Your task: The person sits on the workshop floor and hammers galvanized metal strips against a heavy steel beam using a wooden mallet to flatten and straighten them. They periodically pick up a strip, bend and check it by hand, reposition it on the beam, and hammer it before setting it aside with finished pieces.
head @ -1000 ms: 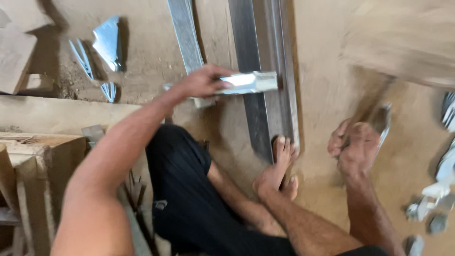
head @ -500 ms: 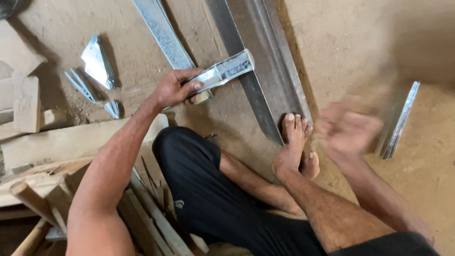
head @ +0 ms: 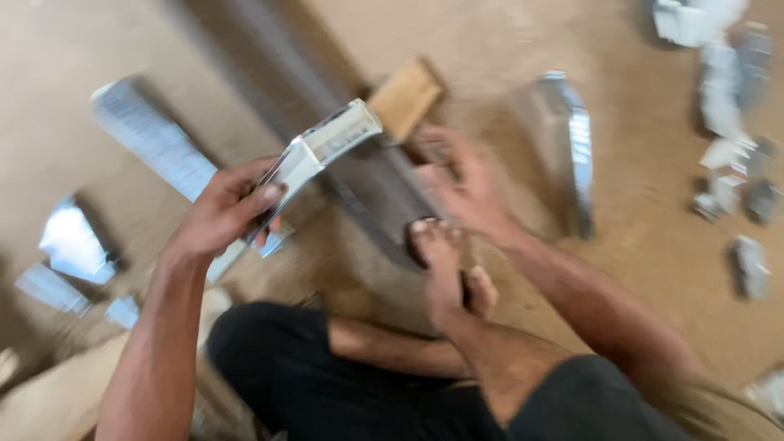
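A dusty, sand-coloured floor (head: 506,49) fills the blurred view, with the person seated on it, one bare foot (head: 445,261) pressed on a long dark metal channel (head: 359,171) that runs away from them. The left hand (head: 224,208) has its fingers closed round a short bright metal section (head: 322,151), lifted above the channel and tilted. The right hand (head: 457,184) is smeared by motion just right of it — whether its fingers are spread or curled I cannot tell. A steadier grip nearer the section's middle would likely keep it from twisting. A small wooden block (head: 406,96) lies near the channel's far part; another long strip (head: 572,147) lies right of the hand, and metal offcuts (head: 727,139) are scattered along the right edge — sharp bits near bare skin.
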